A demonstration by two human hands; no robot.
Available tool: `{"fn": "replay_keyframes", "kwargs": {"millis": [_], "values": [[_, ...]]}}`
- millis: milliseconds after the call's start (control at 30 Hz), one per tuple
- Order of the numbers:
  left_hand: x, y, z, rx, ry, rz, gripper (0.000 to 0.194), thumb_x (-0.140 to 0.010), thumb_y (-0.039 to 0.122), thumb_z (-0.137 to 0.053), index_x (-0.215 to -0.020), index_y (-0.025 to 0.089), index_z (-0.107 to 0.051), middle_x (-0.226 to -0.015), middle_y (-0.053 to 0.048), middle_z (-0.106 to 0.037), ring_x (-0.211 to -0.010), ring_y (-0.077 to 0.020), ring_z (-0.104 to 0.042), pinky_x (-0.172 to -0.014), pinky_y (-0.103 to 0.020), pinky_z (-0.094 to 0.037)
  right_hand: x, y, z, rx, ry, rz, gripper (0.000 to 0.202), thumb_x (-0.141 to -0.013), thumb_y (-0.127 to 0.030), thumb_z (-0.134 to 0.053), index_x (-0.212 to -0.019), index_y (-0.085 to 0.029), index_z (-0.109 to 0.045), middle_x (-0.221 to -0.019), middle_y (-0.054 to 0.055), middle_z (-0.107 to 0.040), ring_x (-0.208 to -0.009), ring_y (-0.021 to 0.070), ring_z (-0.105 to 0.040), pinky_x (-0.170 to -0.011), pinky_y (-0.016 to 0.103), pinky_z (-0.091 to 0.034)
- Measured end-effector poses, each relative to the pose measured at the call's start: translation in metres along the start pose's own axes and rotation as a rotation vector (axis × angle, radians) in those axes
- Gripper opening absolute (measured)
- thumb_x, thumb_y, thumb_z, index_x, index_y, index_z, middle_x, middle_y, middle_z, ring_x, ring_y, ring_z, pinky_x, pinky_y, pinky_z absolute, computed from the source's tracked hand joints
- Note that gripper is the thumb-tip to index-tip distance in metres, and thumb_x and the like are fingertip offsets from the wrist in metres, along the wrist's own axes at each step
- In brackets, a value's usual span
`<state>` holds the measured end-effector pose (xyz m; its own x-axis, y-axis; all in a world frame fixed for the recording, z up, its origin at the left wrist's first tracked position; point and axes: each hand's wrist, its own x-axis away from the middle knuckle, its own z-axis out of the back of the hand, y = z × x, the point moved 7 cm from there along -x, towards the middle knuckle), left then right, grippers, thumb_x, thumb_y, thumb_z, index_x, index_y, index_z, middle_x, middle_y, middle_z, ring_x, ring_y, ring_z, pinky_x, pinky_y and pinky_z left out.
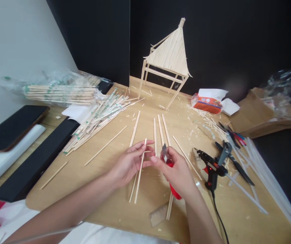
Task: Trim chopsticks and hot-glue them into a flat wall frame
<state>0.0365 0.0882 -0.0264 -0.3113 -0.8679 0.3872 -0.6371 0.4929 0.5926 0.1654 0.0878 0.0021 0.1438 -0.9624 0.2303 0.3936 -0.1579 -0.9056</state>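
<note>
My left hand (127, 162) is closed around a thin wooden stick (139, 181), held slanting over the table, and its fingers are pinched near the stick's upper end. A short sliver of wood (147, 151) shows between the two hands. In my right hand (181, 173) is a red-handled cutting tool (175, 192) with a dark pointed tip, its exact kind partly hidden by my fingers. The right fingertips almost meet the left ones. Paired sticks (135, 127) and more upright-lying sticks (161, 130) rest on the table just beyond my hands.
A stick-built roofed frame (167, 56) stands at the back. Left lie wrapped sticks (97, 118) and a bagged bundle (61, 93). To the right are a glue gun (212, 166) with its cord, glue sticks (264, 179), pliers (239, 167), a tissue pack (207, 103) and a paper bag (252, 112).
</note>
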Motion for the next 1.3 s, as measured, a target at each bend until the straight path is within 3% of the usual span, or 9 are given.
{"fn": "replay_keyframes", "kwargs": {"millis": [67,133,333,433,533,633,733,900,1300], "values": [[0.003,-0.002,-0.002,-0.091,-0.003,0.005,0.025,-0.086,0.023,-0.058,-0.108,0.015,-0.065,-0.072,0.001,-0.049,-0.054,-0.0029,-0.043,-0.046,-0.012,-0.034,0.003,-0.003,0.005,0.026,-0.049,0.028,0.028,-0.088,-0.048,-0.05,-0.081,-0.021,-0.048,-0.064,-0.007,-0.041,-0.053,0.0079,-0.038,-0.05,0.02,-0.03],[0.006,-0.005,-0.003,-0.18,-0.013,0.003,0.028,-0.085,0.028,-0.059,-0.109,0.016,-0.066,-0.064,0.005,-0.036,-0.047,-0.0016,-0.026,-0.04,-0.012,-0.02,0.005,-0.005,0.006,0.086,-0.11,0.059,0.031,-0.094,-0.045,-0.039,-0.078,-0.021,-0.048,-0.063,-0.006,-0.042,-0.053,0.0082,-0.039,-0.051,0.021,-0.029],[0.012,-0.013,-0.006,-0.46,-0.056,-0.014,0.042,-0.084,0.042,-0.058,-0.118,0.018,-0.062,-0.057,0.008,-0.025,-0.048,-0.0055,-0.019,-0.042,-0.017,-0.016,0.008,-0.01,-0.008,0.19,-0.236,0.128,0.034,-0.097,-0.041,-0.036,-0.074,-0.02,-0.05,-0.064,-0.003,-0.05,-0.057,0.0094,-0.045,-0.054,0.022,-0.031],[0.015,-0.015,-0.007,-0.55,-0.061,0.004,0.042,-0.085,0.043,-0.056,-0.12,0.021,-0.061,-0.055,0.008,-0.029,-0.047,-0.0058,-0.02,-0.042,-0.017,-0.017,0.009,-0.01,-0.01,0.158,-0.257,0.107,0.035,-0.097,-0.041,-0.035,-0.074,-0.019,-0.05,-0.062,-0.003,-0.05,-0.056,0.0095,-0.046,-0.053,0.022,-0.031],[0.019,-0.011,-0.011,-0.633,-0.082,-0.003,0.033,-0.086,0.039,-0.055,-0.114,0.024,-0.064,-0.065,0.003,-0.054,-0.048,-0.0065,-0.035,-0.047,-0.018,-0.032,0.012,-0.011,-0.01,0.126,-0.289,0.085,0.036,-0.097,-0.042,-0.034,-0.073,-0.019,-0.049,-0.061,-0.004,-0.05,-0.055,0.0091,-0.046,-0.052,0.022,-0.032],[0.024,-0.006,-0.019,-0.704,-0.133,-0.056,0.027,-0.087,0.035,-0.054,-0.109,0.025,-0.065,-0.11,-0.004,-0.065,-0.079,-0.0131,-0.058,-0.079,-0.025,-0.046,0.015,-0.013,-0.009,0.113,-0.315,0.085,0.035,-0.097,-0.041,-0.035,-0.073,-0.019,-0.049,-0.061,-0.004,-0.049,-0.055,0.0087,-0.045,-0.053,0.022,-0.032],[0.026,-0.004,-0.024,-0.738,-0.163,-0.066,0.023,-0.089,0.034,-0.052,-0.104,0.024,-0.065,-0.132,-0.004,-0.056,-0.114,-0.019,-0.053,-0.099,-0.028,-0.038,0.016,-0.015,-0.007,0.134,-0.325,0.094,0.033,-0.097,-0.039,-0.035,-0.077,-0.019,-0.053,-0.062,-0.004,-0.049,-0.055,0.0089,-0.045,-0.053,0.022,-0.031],[0.025,-0.005,-0.026,-0.809,-0.191,-0.065,0.021,-0.09,0.034,-0.05,-0.098,0.022,-0.065,-0.133,-0.004,-0.055,-0.126,-0.0198,-0.045,-0.104,-0.029,-0.034,0.016,-0.016,-0.004,0.178,-0.318,0.104,0.032,-0.097,-0.037,-0.035,-0.078,-0.019,-0.054,-0.061,-0.004,-0.05,-0.055,0.009,-0.045,-0.053,0.023,-0.03],[0.021,-0.008,-0.019,-0.802,-0.155,-0.056,0.022,-0.087,0.033,-0.054,-0.099,0.023,-0.07,-0.124,-0.006,-0.062,-0.119,-0.0221,-0.052,-0.104,-0.036,-0.036,0.014,-0.015,-0.002,0.16,-0.298,0.084,0.03,-0.096,-0.032,-0.038,-0.072,-0.02,-0.05,-0.059,-0.005,-0.049,-0.052,0.0086,-0.043,-0.052,0.021,-0.03]]}}
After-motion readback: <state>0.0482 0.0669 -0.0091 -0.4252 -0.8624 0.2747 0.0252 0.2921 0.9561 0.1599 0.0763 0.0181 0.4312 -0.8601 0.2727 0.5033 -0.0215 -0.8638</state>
